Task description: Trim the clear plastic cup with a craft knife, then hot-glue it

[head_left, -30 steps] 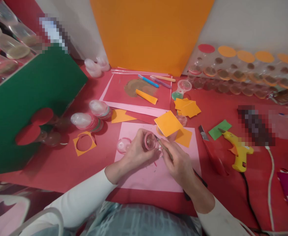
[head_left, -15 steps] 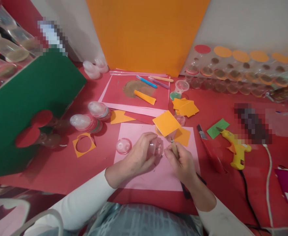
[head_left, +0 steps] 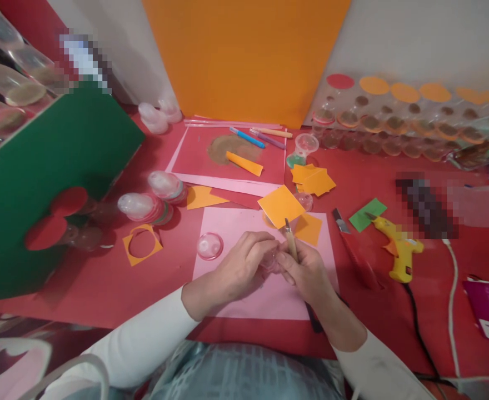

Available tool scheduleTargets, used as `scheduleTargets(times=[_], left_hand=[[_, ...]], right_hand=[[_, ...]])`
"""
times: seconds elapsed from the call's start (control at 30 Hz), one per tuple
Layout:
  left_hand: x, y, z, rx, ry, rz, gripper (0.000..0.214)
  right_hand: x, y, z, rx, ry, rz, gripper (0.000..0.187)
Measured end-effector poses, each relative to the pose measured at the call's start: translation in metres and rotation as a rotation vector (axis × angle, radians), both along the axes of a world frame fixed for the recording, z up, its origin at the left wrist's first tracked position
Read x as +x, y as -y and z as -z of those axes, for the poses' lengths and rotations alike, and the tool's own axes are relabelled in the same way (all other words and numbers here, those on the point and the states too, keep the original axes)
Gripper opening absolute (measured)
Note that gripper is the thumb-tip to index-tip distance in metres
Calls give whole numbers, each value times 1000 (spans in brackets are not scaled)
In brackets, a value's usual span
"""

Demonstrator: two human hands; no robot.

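Note:
Both my hands meet over a pink paper sheet (head_left: 236, 303) on the red table. My left hand (head_left: 244, 266) is curled around a small clear plastic cup (head_left: 270, 261), mostly hidden between my fingers. My right hand (head_left: 305, 269) pinches the same cup and also grips a thin craft knife (head_left: 290, 240), whose blade points up and away from me. A clear round lid (head_left: 210, 246) lies on the pink sheet left of my left hand. Orange paper squares (head_left: 281, 205) lie just beyond my fingers.
A yellow glue gun (head_left: 397, 250) with its black cord lies at the right, a box cutter (head_left: 341, 221) beside it. Stacked clear cups (head_left: 144, 205) and an orange cut-out frame (head_left: 141, 243) lie at the left by a green board (head_left: 53, 183). Markers (head_left: 248, 136) lie behind.
My hands have closed together around the cup, which now shows far less. The knife has swung from pointing at the cup's rim to pointing upward and away.

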State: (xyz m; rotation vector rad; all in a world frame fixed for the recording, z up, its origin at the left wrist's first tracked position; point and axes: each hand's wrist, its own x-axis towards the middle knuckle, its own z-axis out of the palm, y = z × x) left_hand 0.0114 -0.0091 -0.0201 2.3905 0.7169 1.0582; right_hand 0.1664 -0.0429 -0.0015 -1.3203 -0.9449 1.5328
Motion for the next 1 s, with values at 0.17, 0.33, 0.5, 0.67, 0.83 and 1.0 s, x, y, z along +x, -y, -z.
scheduleTargets(times=[0.17, 0.33, 0.5, 0.67, 0.83, 1.0], left_hand=[[0, -1, 0, 38, 8, -4, 38], [-1, -3, -2, 59, -4, -9, 41], [-2, -2, -3, 102, -37, -42, 43], [-2, 0, -5, 114, -100, -27, 42], [-2, 1, -3, 108, -82, -26, 40], [-1, 0, -3, 88, -56, -56, 41]], right_hand=[[3, 0, 3, -62, -163, -1, 36], [6, 1, 3, -90, -205, -21, 38], [5, 2, 4, -30, -154, 0, 40], [3, 1, 4, -56, -180, -8, 40], [5, 0, 2, -110, -260, -6, 40], [5, 0, 1, -114, -236, 20, 36]])
